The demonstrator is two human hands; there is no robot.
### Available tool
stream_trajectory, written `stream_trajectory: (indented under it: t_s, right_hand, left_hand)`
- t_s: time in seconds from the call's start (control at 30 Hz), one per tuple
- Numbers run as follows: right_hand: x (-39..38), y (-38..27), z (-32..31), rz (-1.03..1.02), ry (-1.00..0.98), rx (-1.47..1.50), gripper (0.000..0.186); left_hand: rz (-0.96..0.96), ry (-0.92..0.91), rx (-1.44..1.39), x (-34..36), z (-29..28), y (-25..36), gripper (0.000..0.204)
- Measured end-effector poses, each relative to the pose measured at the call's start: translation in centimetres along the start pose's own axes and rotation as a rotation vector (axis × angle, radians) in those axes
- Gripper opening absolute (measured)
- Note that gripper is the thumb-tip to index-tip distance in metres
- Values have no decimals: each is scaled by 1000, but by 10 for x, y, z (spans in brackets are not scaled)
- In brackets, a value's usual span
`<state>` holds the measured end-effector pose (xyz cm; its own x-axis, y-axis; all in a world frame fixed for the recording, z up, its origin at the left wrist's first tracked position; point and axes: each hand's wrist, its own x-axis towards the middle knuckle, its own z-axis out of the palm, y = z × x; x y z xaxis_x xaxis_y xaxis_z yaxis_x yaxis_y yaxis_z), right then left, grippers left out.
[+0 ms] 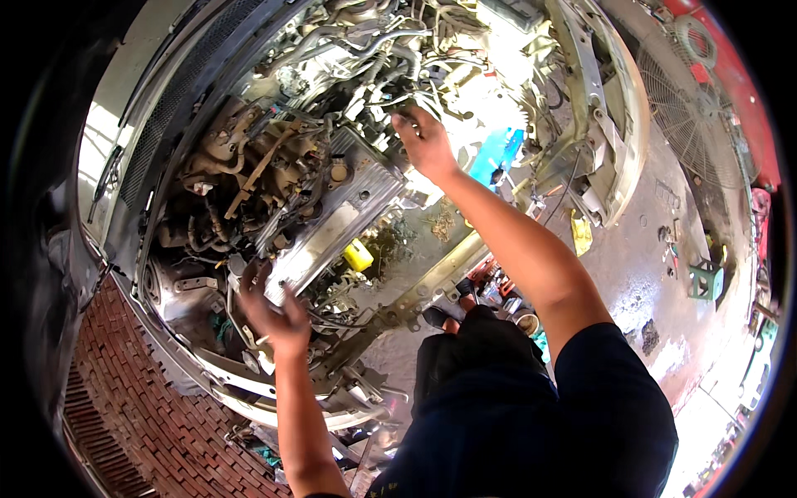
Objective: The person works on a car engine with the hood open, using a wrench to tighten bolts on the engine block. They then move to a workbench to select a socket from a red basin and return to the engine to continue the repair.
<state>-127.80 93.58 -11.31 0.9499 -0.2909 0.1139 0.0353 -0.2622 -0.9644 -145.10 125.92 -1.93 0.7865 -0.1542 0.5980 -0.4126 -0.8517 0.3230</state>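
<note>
Work on the exposed engine, left of centre in the frame, looks unfinished, with hoses uncovered at upper centre, the left hand spread wide at lower left, and the right hand half-curled at upper centre, contents unclear.

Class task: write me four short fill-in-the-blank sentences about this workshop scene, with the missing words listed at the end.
1. The hand higher in the picture is the person's ____ hand.
2. The small bright object just right of the metal engine cover is coloured ____.
3. The low stool at the far right is coloured ____.
4. The paving at the lower left is made of reddish ____.

Missing words: right; yellow; green; bricks.
</note>
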Motion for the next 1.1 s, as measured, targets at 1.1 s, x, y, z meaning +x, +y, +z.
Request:
stream_trajectory:
  t_s: [1.1]
  right_hand:
    - [143, -120, 76, -333, -950, -364, 57]
  left_hand:
    - [653, -742, 77, 48, 103, -52, 78]
